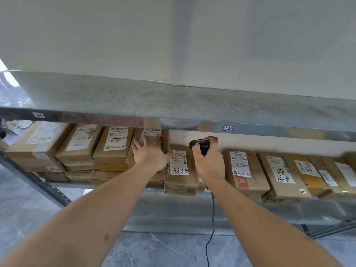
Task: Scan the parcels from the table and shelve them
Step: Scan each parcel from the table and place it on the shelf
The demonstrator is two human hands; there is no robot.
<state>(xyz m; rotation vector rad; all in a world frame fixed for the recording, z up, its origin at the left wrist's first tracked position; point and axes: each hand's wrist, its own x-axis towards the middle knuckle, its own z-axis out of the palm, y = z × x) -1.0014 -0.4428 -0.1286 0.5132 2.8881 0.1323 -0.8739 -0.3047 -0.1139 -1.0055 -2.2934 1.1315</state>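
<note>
Brown labelled cardboard parcels (115, 145) stacked along shelf (192, 110), black corded scanner (201, 146) before them

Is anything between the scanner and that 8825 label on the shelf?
Nothing visible. The right hand holds the scanner just right of the 8825 parcel, whose label faces out uncovered. The left hand rests on the neighbouring parcel, its thumb beside the label's corner.
</note>
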